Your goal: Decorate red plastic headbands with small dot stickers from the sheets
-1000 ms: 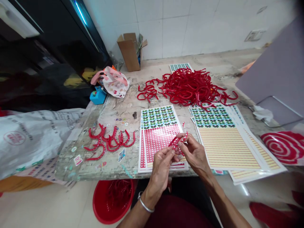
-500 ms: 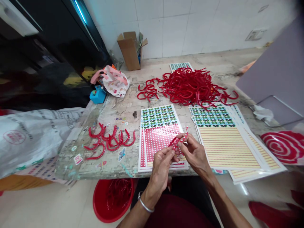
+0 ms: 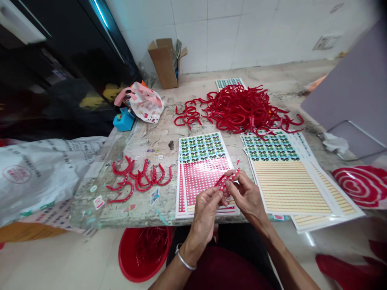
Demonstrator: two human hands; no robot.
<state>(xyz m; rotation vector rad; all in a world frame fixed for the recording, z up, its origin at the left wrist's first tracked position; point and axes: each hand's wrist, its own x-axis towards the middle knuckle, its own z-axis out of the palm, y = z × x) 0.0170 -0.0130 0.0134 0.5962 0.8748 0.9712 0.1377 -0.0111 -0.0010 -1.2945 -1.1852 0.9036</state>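
Note:
Both hands meet over the sticker sheets [image 3: 202,147] near the table's front edge. My left hand [image 3: 207,205] pinches a curved red strip [image 3: 221,181] between thumb and fingers. Around the other end of that strip, my right hand [image 3: 244,193] is closed, with a narrow red sticker strip with white dots [image 3: 237,164] sticking up past its fingertips. Whether the sticker lies fully along the curved piece is hidden by the fingers. More curved red strips [image 3: 142,181] lie loose on the left, and a large heap of them [image 3: 242,108] is at the back.
Sticker sheets with yellow lined rows [image 3: 290,185] are stacked on the right. A red bucket [image 3: 122,257] holding red strips stands on the floor below. Toward the back left are a cardboard box [image 3: 165,66], a patterned bag [image 3: 148,104] and a blue container [image 3: 123,121].
Hardly anything differs. Both hands keep their grip on the curved red strip in the same place, with only slight finger movement; the view has shifted a little.

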